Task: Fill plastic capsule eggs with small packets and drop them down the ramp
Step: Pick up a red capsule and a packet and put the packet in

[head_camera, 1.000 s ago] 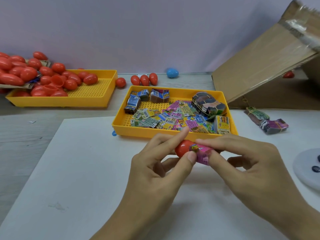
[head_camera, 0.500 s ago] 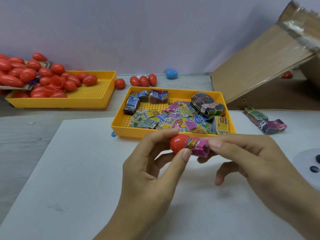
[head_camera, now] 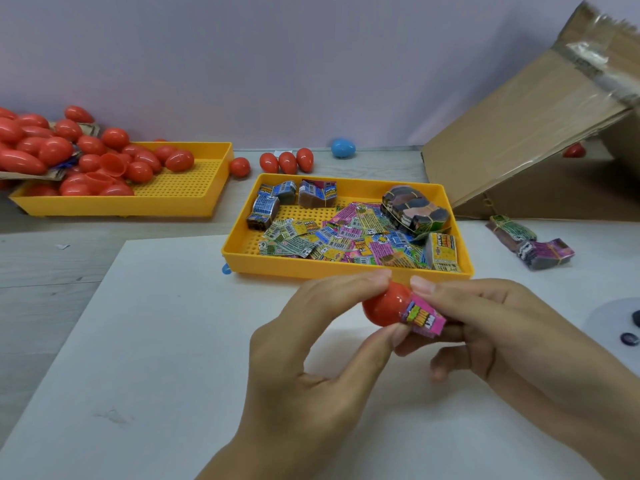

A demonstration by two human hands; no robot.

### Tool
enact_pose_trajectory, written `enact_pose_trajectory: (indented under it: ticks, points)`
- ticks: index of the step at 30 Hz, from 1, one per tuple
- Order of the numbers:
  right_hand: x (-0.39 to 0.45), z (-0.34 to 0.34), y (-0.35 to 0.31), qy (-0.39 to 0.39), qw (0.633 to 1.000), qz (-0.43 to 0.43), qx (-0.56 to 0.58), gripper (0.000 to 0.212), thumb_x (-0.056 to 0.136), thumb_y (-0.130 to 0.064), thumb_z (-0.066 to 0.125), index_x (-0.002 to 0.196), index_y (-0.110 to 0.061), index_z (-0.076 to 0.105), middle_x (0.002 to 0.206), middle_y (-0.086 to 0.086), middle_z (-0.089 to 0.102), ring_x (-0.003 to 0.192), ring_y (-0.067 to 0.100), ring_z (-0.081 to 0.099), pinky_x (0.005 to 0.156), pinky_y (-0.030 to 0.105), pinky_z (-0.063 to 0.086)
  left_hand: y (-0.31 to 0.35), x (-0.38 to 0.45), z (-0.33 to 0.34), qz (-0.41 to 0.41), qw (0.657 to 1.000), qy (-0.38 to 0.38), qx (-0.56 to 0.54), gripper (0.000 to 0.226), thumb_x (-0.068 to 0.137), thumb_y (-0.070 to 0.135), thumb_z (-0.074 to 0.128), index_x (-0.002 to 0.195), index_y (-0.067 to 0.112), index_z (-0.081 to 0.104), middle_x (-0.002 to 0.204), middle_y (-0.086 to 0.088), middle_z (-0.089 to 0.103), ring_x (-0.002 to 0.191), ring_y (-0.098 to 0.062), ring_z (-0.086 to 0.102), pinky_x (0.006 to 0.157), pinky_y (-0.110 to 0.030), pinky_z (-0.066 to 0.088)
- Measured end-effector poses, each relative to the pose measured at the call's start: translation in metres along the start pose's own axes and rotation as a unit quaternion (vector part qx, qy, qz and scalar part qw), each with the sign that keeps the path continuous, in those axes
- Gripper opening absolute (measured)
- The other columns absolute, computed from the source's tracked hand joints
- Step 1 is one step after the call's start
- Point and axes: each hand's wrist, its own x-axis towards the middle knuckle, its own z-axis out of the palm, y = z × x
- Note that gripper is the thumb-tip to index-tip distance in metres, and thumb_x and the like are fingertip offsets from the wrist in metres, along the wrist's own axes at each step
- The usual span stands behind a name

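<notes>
Red egg half [head_camera: 382, 306] held above white sheet [head_camera: 166, 341], just before near edge of packet tray [head_camera: 346, 270]. Pink packet [head_camera: 424, 317] sticks out of its open end (part in, part out). Left hand [head_camera: 311, 368] pinches egg half; right hand [head_camera: 502, 344] pinches packet. Cardboard ramp [head_camera: 519, 133] at tabletop's far right; egg tray [head_camera: 173, 202] far left.

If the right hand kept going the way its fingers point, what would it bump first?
The right hand points left, pinching the pink packet into the red egg half. Going on, it would probably bump the left hand holding that egg.
</notes>
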Motion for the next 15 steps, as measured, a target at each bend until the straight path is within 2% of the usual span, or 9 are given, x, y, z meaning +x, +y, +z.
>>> enact_pose_trajectory:
  ticks: [2,5,8,11,15]
  points:
    - [0.0004,-0.0005,0.0008,-0.004,1.000,0.014,0.010,0.030,0.069,-0.032,0.083,0.081,-0.005,0.080,0.081,0.017,0.074,0.069,0.019,0.072,0.045,0.023,0.051,0.0008,0.0000,-0.0005,0.001,1.000,-0.005,0.007,0.037,0.084,0.024,0.075,0.120,0.021,0.065,0.115,0.012,0.070,0.109,-0.013,0.068,0.092,-0.020,0.051]
    - [0.0003,-0.0020,0.0018,-0.018,0.999,0.029,0.024,0.031,0.068,-0.031,0.084,0.082,-0.004,0.079,0.082,0.017,0.075,0.071,0.021,0.073,0.046,0.023,0.052,0.0010,0.0009,-0.0022,0.012,1.000,-0.008,0.018,0.036,0.085,0.024,0.074,0.120,0.020,0.065,0.115,0.011,0.071,0.109,-0.013,0.068,0.091,-0.021,0.051]
    - [0.0003,-0.0007,0.0011,-0.030,0.998,0.038,0.041,0.033,0.072,-0.034,0.078,0.083,-0.004,0.079,0.083,0.017,0.075,0.072,0.020,0.074,0.047,0.023,0.052,0.0013,0.0007,-0.0033,0.014,1.000,-0.012,0.021,0.032,0.086,0.026,0.073,0.117,0.022,0.067,0.114,0.011,0.071,0.109,-0.014,0.068,0.090,-0.020,0.052]
    - [0.0005,-0.0004,0.0026,-0.044,0.997,0.040,0.053,0.031,0.076,-0.035,0.081,0.084,-0.005,0.080,0.085,0.017,0.075,0.072,0.021,0.073,0.047,0.024,0.052,0.0012,-0.0014,-0.0025,-0.014,1.000,-0.004,0.005,0.032,0.086,0.033,0.073,0.117,0.028,0.069,0.112,0.015,0.071,0.106,-0.013,0.069,0.089,-0.021,0.053]
    - [-0.0001,0.0007,0.0030,-0.067,0.994,0.054,0.069,0.040,0.070,-0.042,0.071,0.085,-0.006,0.080,0.084,0.016,0.075,0.073,0.021,0.073,0.047,0.024,0.052,0.0001,-0.0020,-0.0039,-0.071,0.997,-0.005,-0.018,0.030,0.086,0.050,0.070,0.114,0.038,0.068,0.107,0.015,0.073,0.103,-0.019,0.070,0.088,-0.031,0.056]
